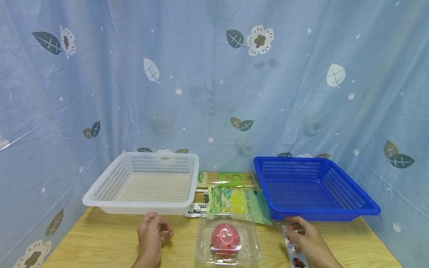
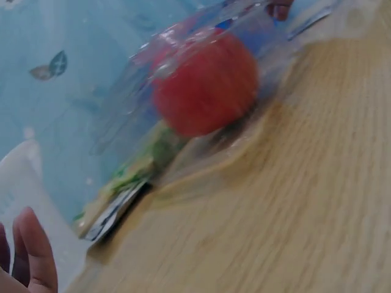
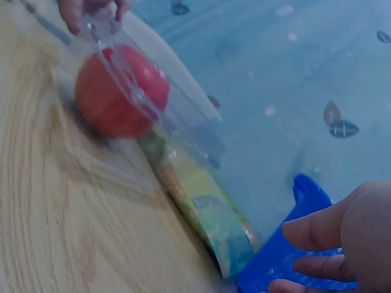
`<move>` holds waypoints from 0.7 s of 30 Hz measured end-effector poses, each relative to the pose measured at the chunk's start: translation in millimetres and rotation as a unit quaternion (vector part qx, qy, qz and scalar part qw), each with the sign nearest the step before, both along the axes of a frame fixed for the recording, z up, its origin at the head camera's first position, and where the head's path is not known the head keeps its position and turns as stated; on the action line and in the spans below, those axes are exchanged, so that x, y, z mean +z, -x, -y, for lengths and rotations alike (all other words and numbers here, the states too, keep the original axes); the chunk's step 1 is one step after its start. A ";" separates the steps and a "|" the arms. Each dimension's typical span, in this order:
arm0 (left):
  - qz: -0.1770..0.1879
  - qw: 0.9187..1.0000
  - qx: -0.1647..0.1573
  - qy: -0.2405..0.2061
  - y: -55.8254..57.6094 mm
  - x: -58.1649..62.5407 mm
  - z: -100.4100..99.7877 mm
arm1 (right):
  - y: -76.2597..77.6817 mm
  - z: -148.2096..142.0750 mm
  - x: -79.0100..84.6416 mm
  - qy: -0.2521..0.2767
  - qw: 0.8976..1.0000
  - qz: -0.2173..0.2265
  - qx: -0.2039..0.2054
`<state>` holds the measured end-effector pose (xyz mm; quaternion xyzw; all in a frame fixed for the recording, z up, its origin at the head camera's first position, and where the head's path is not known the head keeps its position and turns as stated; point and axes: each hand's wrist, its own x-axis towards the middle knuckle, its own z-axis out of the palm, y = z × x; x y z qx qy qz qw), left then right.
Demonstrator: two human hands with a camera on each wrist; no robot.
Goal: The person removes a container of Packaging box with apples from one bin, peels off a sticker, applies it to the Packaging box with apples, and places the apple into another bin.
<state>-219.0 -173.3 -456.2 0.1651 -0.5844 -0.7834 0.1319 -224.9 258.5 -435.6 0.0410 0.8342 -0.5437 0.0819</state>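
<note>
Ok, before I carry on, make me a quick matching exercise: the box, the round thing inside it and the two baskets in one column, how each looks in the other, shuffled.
Things:
1. box
2. round thing inside it
3. left basket
4. right basket

Looks:
A. blue
B. see-through
C. white
D. pinkish red

Pairs: 1-B, 2-D, 3-C, 4-A

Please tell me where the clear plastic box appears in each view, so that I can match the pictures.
Head: the clear plastic box sits at the bottom, just right of centre.
Left wrist: upper middle, blurred and tilted in the picture.
Right wrist: upper left, also blurred and tilted.
Shared landmark: the red round item inside it, visible in all three views.
</note>
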 end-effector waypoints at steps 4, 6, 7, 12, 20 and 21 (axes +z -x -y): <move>0.008 0.999 -0.038 0.014 -0.2 -2.1 -10.8 | 0.3 -5.7 -3.7 -0.006 1.000 -0.008 -0.020; 0.010 0.998 -0.054 0.016 0.3 -2.2 -15.3 | 0.5 -7.5 -4.9 -0.005 1.000 -0.013 -0.027; 0.009 0.998 -0.062 0.018 0.8 -2.1 -17.6 | 0.6 -8.0 -5.4 -0.004 0.999 -0.014 -0.033; -0.003 0.993 -0.108 0.053 3.4 -3.6 -28.7 | 2.7 -11.5 -6.9 -0.038 0.998 -0.033 -0.047; -0.010 0.975 -0.200 0.096 8.5 -7.2 -41.4 | 6.6 -15.7 -13.9 -0.121 0.990 -0.061 -0.049; -0.009 0.973 -0.209 0.095 9.0 -7.7 -42.1 | 6.8 -16.0 -15.2 -0.127 0.989 -0.060 -0.050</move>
